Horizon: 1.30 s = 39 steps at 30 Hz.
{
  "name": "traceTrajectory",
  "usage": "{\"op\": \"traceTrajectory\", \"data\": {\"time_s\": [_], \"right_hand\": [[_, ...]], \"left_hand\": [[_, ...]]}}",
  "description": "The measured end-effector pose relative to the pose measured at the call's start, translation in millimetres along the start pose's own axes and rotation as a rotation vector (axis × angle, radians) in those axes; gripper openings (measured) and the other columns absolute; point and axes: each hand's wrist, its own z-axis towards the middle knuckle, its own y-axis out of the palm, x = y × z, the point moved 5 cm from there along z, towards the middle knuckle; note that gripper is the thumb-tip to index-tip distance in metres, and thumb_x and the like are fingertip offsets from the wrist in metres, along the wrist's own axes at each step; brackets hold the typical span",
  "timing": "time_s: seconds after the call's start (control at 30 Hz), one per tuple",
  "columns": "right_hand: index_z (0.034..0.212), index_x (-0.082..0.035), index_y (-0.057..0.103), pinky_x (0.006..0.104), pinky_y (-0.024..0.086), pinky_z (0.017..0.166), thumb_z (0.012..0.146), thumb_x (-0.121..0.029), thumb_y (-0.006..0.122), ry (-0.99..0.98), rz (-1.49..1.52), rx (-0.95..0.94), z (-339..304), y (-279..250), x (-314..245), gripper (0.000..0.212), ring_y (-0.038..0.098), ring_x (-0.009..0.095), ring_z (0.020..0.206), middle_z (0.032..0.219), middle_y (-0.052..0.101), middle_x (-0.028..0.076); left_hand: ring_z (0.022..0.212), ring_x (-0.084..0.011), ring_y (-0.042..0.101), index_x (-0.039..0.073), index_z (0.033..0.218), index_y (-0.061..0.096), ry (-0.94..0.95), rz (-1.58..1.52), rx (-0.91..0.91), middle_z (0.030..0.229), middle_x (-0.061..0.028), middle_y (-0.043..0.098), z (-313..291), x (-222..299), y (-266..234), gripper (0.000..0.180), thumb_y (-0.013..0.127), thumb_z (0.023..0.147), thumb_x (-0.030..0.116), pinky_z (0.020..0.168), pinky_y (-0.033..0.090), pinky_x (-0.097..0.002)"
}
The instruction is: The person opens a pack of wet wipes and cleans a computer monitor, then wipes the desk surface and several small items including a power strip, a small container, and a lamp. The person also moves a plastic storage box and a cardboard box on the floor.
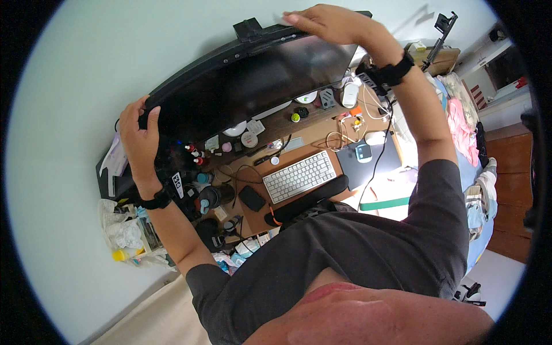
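A wide black monitor (259, 77) stands at the back of the desk, its screen dark. At its left upper corner my left hand (141, 129) is closed round the edge, with the thumb on the front and the fingers toward the back. My right hand (330, 24) lies over the top edge, right of a small black bracket (248, 30). Its fingers are pressed together, pointing left. A pale scrap shows at their tips, too small and hidden to name. Both wrists wear black bands.
Below the monitor are a white keyboard (300, 177), a black wrist rest (310, 200), a dark mouse pad (362, 164), a black phone-shaped thing (252, 198) and a bottle (210, 197). A black cable (376, 167) hangs near my right arm. A plastic bag (123, 233) sits at left.
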Motion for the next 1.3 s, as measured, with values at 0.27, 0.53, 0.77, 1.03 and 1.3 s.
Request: {"op": "traceTrajectory", "data": {"time_s": [0.27, 0.53, 0.77, 1.03, 1.3], "right_hand": [[0.135, -0.002, 0.061, 0.0428, 0.047, 0.104, 0.109, -0.045, 0.032, 0.204, 0.079, 0.115, -70, -38, 93, 0.058, 0.063, 0.041, 0.116, 0.128, 0.066, 0.025], [0.136, 0.005, 0.056, 0.0520, 0.035, 0.117, 0.106, -0.043, 0.037, -0.076, -0.001, 0.482, -96, -2, 114, 0.060, 0.047, 0.039, 0.138, 0.146, 0.053, 0.025], [0.150, -0.013, 0.046, 0.0555, 0.018, 0.124, 0.100, -0.057, 0.046, -0.204, -0.385, 0.696, -74, 44, 75, 0.067, 0.029, 0.032, 0.151, 0.160, 0.037, 0.013], [0.145, 0.002, 0.045, 0.0536, 0.026, 0.122, 0.098, -0.048, 0.053, -0.227, -0.155, 0.786, -13, 80, -52, 0.069, 0.043, 0.039, 0.141, 0.149, 0.048, 0.022], [0.139, -0.007, 0.052, 0.0537, 0.032, 0.118, 0.096, -0.046, 0.058, -0.188, -0.190, 0.825, -33, 67, -17, 0.058, 0.050, 0.034, 0.135, 0.142, 0.055, 0.017]], "left_hand": [[0.091, -0.0267, 0.061, 0.003, 0.113, 0.068, -0.010, -0.007, -0.050, 0.098, -0.0096, 0.066, -2, -9, 5, 0.026, 0.074, 0.091, 0.017, 0.086, 0.048, -0.0361], [0.092, -0.0245, 0.058, 0.003, 0.113, 0.068, -0.031, -0.016, -0.040, 0.097, -0.0085, 0.064, -2, -10, 6, 0.027, 0.074, 0.092, 0.019, 0.087, 0.047, -0.0354], [0.091, -0.0236, 0.057, 0.003, 0.113, 0.068, -0.050, 0.016, -0.089, 0.098, -0.0089, 0.063, -4, -11, 9, 0.026, 0.073, 0.093, 0.018, 0.087, 0.047, -0.0348], [0.089, -0.0230, 0.057, 0.002, 0.113, 0.067, -0.063, 0.034, -0.079, 0.100, -0.0093, 0.064, -4, -9, 10, 0.025, 0.071, 0.093, 0.017, 0.085, 0.048, -0.0348], [0.091, -0.0230, 0.058, 0.003, 0.115, 0.067, -0.039, 0.052, -0.080, 0.103, -0.0094, 0.065, -3, -10, 7, 0.026, 0.070, 0.096, 0.020, 0.086, 0.048, -0.0351]]}}
